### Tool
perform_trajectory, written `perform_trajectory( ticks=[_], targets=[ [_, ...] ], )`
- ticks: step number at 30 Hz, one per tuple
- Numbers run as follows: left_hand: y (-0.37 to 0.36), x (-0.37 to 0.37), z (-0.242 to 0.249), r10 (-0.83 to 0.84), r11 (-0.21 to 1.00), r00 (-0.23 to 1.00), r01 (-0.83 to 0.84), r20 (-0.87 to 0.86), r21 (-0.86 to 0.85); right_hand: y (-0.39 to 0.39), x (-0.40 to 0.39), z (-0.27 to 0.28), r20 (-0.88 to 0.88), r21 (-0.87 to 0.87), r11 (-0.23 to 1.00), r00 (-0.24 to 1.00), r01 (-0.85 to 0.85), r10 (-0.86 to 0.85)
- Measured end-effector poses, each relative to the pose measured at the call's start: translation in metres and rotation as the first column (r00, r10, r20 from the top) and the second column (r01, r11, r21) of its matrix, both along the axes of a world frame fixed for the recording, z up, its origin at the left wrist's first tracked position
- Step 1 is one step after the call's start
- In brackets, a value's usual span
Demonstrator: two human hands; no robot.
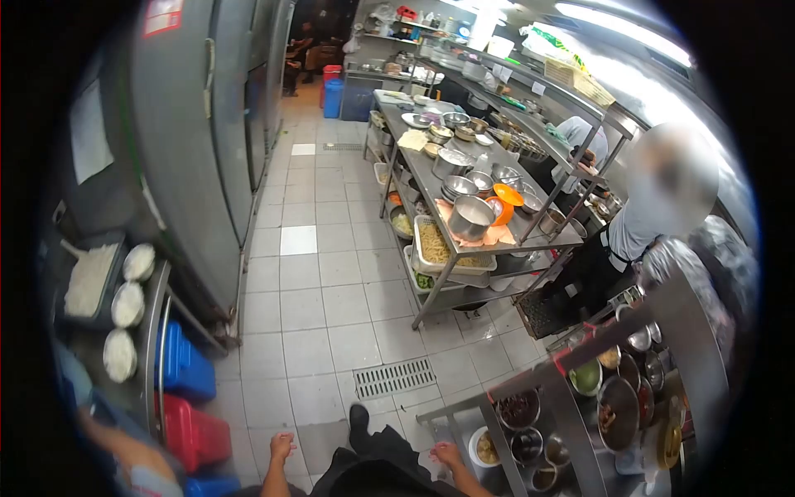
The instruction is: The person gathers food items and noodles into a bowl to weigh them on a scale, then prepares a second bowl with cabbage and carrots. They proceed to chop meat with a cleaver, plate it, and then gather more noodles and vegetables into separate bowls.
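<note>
Low in the head view, my left hand (283, 448) hangs over the tiled floor, its fingers loosely bent and apart with nothing in them. On the other side of my dark apron (377, 464), my right hand (447, 454) is also free of any object, fingers slightly spread. Nearest to it is a white bowl of food (484, 447) on the steel rack at the lower right. The red bin (195, 431) stands to the left of my left hand, apart from it. One of my dark shoes (358, 426) shows on the floor ahead.
A steel table (426, 178) with pots and bowls runs along the right of the aisle. A co-worker (654, 207) stands beyond it; another person's arm (124, 451) reaches in at lower left. Tall steel cabinets (186, 157) line the left. A floor drain (395, 378) lies ahead.
</note>
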State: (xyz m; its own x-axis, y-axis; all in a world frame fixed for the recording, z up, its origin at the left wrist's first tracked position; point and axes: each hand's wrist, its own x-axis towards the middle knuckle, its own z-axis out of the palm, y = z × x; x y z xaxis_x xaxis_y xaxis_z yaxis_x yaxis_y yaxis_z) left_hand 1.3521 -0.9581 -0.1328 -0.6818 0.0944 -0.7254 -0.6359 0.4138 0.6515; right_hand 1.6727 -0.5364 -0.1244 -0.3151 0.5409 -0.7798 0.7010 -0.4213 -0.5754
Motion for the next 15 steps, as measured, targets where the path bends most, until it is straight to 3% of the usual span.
perform_trajectory(
  ticks=[2, 3, 4, 6, 7, 8, 9, 10, 11, 13, 15],
  targets=[
    [0.029, -0.063, 0.002, -0.023, 0.999, 0.999, 0.023, -0.029, -0.023, 0.033, -0.050, -0.005, -0.018, 0.049, 0.995, 0.996, 0.093, -0.092],
    [0.044, -0.092, 0.004, -0.037, 0.998, 0.998, 0.034, -0.059, -0.047, 0.059, -0.081, -0.005, -0.018, 0.336, 0.942, 1.000, -0.005, 0.012],
    [0.058, -0.117, 0.009, -0.020, 0.996, 0.998, 0.014, -0.064, -0.085, 0.081, -0.110, -0.004, 0.009, 0.591, 0.801, 0.994, -0.094, 0.109],
    [0.080, -0.157, 0.011, 0.002, 0.996, 0.999, -0.006, -0.050, -0.088, 0.166, -0.175, -0.039, -0.035, 0.744, 0.668, 0.999, 0.006, 0.030],
    [0.081, -0.172, 0.009, 0.028, 0.995, 0.999, -0.030, -0.025, -0.093, 0.196, -0.222, 0.023, 0.081, 0.909, 0.402, 0.993, -0.109, 0.086],
    [0.082, -0.183, 0.011, 0.046, 0.997, 0.999, -0.046, -0.008, -0.067, 0.242, -0.263, 0.038, -0.129, 0.903, 0.417, 0.991, 0.101, 0.040],
    [0.092, -0.199, 0.012, 0.070, 0.997, 0.998, -0.070, 0.001, -0.027, 0.275, -0.310, 0.098, -0.222, 0.920, 0.343, 0.973, 0.189, 0.060],
    [0.101, -0.215, 0.014, 0.062, 0.998, 0.998, -0.062, -0.008, -0.032, 0.298, -0.359, 0.170, -0.358, 0.885, 0.347, 0.930, 0.310, 0.081],
    [0.107, -0.227, 0.017, 0.128, 0.992, 0.991, -0.128, 0.034, -0.015, 0.341, -0.399, 0.194, -0.444, 0.867, 0.313, 0.887, 0.388, 0.131],
    [0.118, -0.250, 0.013, 0.186, 0.982, 0.979, -0.186, 0.084, -0.008, 0.400, -0.468, 0.263, -0.420, 0.868, 0.337, 0.901, 0.364, 0.108],
    [0.132, -0.287, -0.003, 0.221, 0.975, 0.944, -0.213, 0.244, -0.062, 0.467, -0.520, 0.283, -0.369, 0.912, 0.251, 0.917, 0.324, 0.154]
  ],
)
